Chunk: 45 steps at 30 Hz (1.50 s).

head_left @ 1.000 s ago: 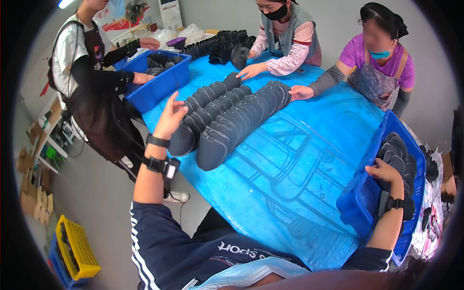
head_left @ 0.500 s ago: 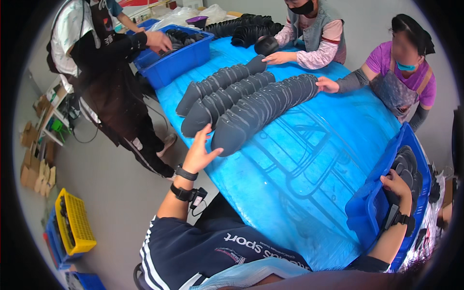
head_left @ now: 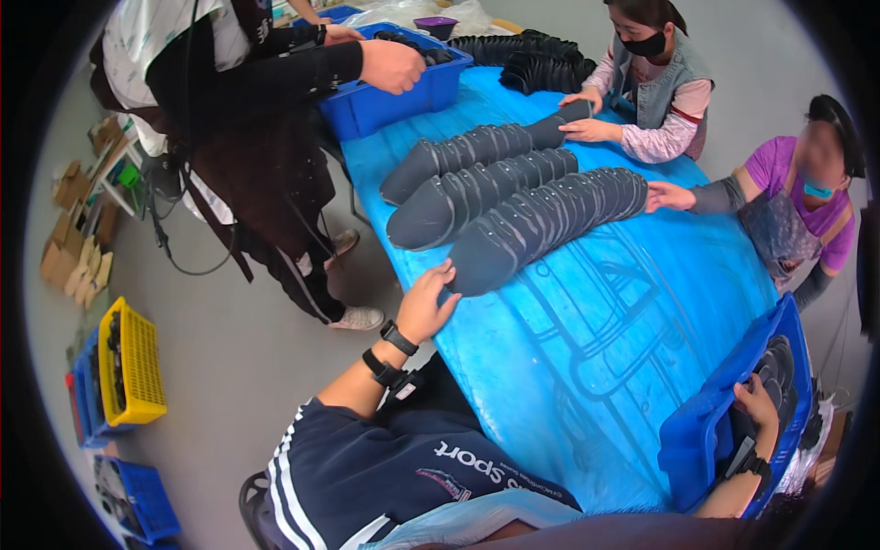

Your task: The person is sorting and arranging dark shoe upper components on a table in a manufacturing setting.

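Three long rows of nested dark grey curved shell-like pieces lie on the blue-covered table. My left hand (head_left: 425, 305) is at the near end of the closest row (head_left: 522, 240), its fingers apart and touching the rounded end piece. Beside that row lie the middle row (head_left: 477, 197) and the far row (head_left: 467, 154). My right hand (head_left: 757, 403) is inside the blue bin (head_left: 683, 440) at the right, fingers curled on a dark curved piece (head_left: 779, 362); its fingertips are partly hidden. Black bands circle both my wrists.
Opposite, one person's hands (head_left: 591, 128) are on the far row's end; another's hand (head_left: 671, 197) touches the closest row's far end. A standing person's hand (head_left: 392, 66) is over another blue bin (head_left: 394, 105). Yellow crates (head_left: 142, 367) stand on the floor.
My left hand has come against the closest row's end. My right hand stays in the bin. The person opposite now has both hands on the far row's end, where a piece sits. The view has shifted.
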Motion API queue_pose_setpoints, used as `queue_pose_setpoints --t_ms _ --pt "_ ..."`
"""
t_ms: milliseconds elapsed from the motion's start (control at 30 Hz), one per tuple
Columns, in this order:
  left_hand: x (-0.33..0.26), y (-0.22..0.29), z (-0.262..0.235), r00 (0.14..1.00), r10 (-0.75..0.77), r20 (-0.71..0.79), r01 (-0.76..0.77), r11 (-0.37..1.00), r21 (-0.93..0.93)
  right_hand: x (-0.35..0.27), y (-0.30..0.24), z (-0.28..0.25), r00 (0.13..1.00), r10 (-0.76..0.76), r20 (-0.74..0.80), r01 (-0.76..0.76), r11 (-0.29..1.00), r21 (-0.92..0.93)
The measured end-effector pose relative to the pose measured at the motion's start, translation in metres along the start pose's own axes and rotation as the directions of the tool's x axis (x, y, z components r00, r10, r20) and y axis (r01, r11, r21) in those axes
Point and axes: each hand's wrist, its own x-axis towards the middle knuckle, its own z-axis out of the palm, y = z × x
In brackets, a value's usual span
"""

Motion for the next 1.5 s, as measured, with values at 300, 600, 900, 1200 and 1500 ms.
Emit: queue_pose_setpoints --t_ms 300,600,900,1200,1500 --pt "0.003 0.007 -0.001 0.999 -0.032 0.016 0.032 0.999 0.029 -0.011 -0.032 0.011 0.991 0.135 0.026 -0.133 0.989 -0.064" --pt "0.01 0.007 -0.018 0.993 -0.057 0.104 0.062 0.997 -0.044 0.001 -0.01 0.006 1.0 -0.03 0.002 0.029 0.998 0.049" --pt "0.042 0.03 -0.001 0.996 0.013 0.091 -0.021 0.995 0.093 -0.008 -0.017 0.007 1.0 0.024 -0.011 -0.024 1.0 -0.01" --pt "0.058 0.017 -0.001 0.983 -0.093 0.161 0.092 0.996 0.015 -0.008 -0.023 0.009 1.0 0.01 -0.026 -0.013 0.992 -0.129" --pt "0.057 0.012 0.002 0.985 -0.09 0.15 0.102 0.992 -0.073 -0.017 -0.039 0.014 0.999 0.0 -0.036 -0.005 0.99 -0.144"
